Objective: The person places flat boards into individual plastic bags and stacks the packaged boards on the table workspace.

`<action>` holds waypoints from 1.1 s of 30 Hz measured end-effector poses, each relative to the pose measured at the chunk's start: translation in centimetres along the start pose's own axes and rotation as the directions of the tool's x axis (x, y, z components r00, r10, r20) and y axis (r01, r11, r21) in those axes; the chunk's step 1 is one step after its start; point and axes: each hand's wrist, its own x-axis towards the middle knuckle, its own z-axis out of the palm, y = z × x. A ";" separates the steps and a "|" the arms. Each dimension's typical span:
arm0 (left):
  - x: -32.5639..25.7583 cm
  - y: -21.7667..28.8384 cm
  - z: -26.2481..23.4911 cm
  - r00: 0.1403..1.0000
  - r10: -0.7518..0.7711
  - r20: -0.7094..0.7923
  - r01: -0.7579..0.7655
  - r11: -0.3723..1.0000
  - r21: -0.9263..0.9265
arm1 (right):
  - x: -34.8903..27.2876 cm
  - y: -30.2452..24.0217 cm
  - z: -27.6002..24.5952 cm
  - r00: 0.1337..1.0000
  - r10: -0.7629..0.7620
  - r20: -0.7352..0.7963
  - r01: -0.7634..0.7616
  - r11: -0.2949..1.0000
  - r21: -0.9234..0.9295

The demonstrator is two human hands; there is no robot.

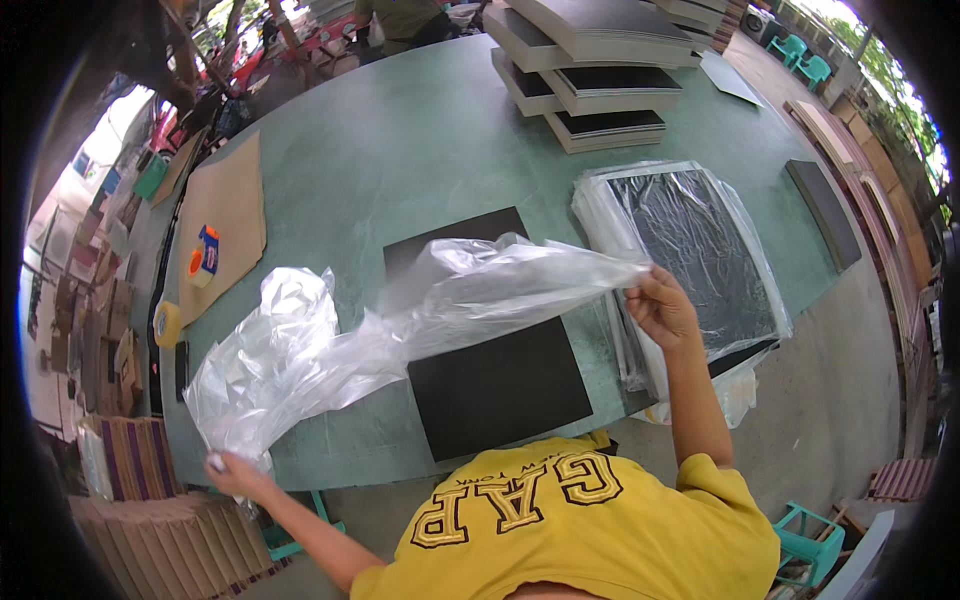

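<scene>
A long sheet of clear plastic film (pixel 470 300) stretches between my two hands, bunched at both ends. My left hand (pixel 238 474) grips its lower left end by the table's near edge. At the other end, my right hand (pixel 662 305) pinches a twisted corner, held above the wrapped stack. Under the film lies a black rectangular board (pixel 500 390) on the green table, its middle covered by the plastic. Beside my right hand rests a stack of black boards wrapped in clear plastic (pixel 690 250).
Stacked black-topped boards (pixel 600 90) stand at the far right of the green table (pixel 340 170). A dark narrow block (pixel 823 215) lies near the right edge. On the left are brown cardboard (pixel 225 200), a tape dispenser (pixel 204 255) and a tape roll (pixel 167 324). A person (pixel 405 20) is beyond the table.
</scene>
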 end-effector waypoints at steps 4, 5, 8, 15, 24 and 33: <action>-6.6 10.6 8.9 0.926 -0.018 0.376 0.114 0.965 -0.235 | 1.7 1.9 8.2 0.978 0.092 0.186 -0.052 0.977 -0.208; -9.5 15.2 10.4 0.787 -0.175 0.591 0.397 0.878 -0.268 | 2.1 2.5 9.8 0.972 0.095 0.216 -0.048 0.975 -0.216; -13.9 20.3 13.4 0.272 0.490 0.828 -0.056 0.867 -0.495 | 2.4 4.0 13.6 0.953 0.075 0.295 -0.001 0.970 -0.243; -16.9 22.6 14.6 0.165 0.350 0.922 0.113 0.922 -0.370 | 2.1 4.9 14.5 0.940 0.020 0.340 0.034 0.988 -0.151; -9.1 20.6 15.1 0.699 0.348 0.624 -0.157 0.927 -0.342 | 0.7 2.0 13.6 0.866 -0.068 0.496 0.320 0.837 -0.445; -15.7 24.5 12.6 0.052 0.411 0.910 0.423 0.816 -0.393 | -0.7 -0.5 18.8 0.784 -0.186 0.592 0.532 0.693 -0.487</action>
